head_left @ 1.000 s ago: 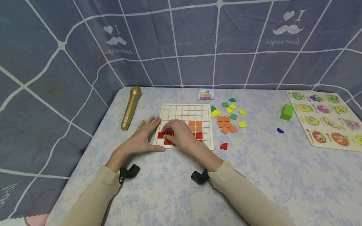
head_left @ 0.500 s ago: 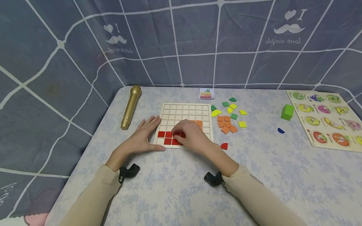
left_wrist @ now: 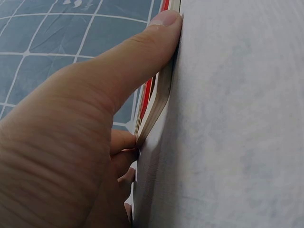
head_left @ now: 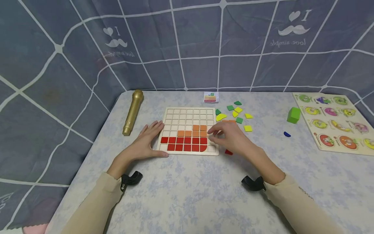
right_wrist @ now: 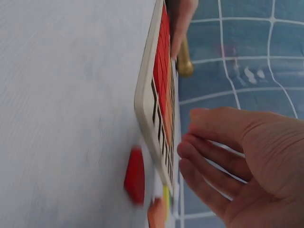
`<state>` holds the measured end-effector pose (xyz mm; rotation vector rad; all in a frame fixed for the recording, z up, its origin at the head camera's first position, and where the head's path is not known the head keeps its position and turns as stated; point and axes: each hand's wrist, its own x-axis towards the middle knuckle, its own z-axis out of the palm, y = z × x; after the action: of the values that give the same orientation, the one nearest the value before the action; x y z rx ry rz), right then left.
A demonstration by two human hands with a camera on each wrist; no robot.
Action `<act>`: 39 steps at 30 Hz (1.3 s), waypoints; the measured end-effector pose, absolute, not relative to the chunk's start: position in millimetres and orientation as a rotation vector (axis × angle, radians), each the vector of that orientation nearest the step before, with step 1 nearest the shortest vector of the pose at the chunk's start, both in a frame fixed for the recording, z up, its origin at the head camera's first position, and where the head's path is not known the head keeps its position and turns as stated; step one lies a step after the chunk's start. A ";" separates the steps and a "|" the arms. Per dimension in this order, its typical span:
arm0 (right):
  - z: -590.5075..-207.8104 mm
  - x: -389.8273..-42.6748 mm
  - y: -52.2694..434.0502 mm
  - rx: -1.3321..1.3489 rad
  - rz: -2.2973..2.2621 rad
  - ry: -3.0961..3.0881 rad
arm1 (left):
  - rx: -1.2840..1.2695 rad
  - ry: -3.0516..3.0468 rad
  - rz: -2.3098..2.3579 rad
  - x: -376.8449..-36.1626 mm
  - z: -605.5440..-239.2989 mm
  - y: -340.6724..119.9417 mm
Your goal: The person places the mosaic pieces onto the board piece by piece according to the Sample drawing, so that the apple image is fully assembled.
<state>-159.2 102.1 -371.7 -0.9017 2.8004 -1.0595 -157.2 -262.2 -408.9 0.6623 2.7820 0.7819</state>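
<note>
A pale gridded wooden board [head_left: 187, 112] lies on the table, with two rows of red square tiles [head_left: 179, 147] near its front and orange tiles [head_left: 188, 133] behind them. My left hand [head_left: 143, 141] rests against the board's front left corner, thumb along the front edge and straight fingers along the left side. Over the right edge hovers my right hand [head_left: 229, 136], its fingers loosely bent; the right wrist view shows nothing between the fingertips. A red quarter-round tile [right_wrist: 135, 175] lies just off the board, partly covered by this hand in the head view.
Loose yellow [head_left: 247, 128] and green tiles [head_left: 239, 120] lie right of the board, a small picture card [head_left: 211, 97] behind it. A golden microphone-shaped object [head_left: 132, 113] lies left. Farther right are a green block [head_left: 293, 115], a blue half-round piece [head_left: 287, 134] and a fruit puzzle board [head_left: 318, 133].
My right hand has moved right, off the red rows to the board's right edge, uncovering the red and orange tiles. My left hand has stayed in place.
</note>
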 end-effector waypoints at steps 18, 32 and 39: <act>-358.9 -149.0 136.9 -0.565 -0.660 2.741 | 0.661 2.784 0.785 -156.6 -410.0 -263.0; -362.6 -144.8 128.5 -0.599 -0.666 2.738 | 0.667 2.782 0.795 -156.8 -409.9 -265.2; -363.6 -142.1 126.8 -0.594 -0.749 2.700 | 0.667 2.784 0.791 -156.4 -410.8 -264.9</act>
<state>-142.1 126.8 -363.6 -0.5944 2.7003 -0.7486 -156.4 -264.9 -410.8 0.6669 2.7842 0.7912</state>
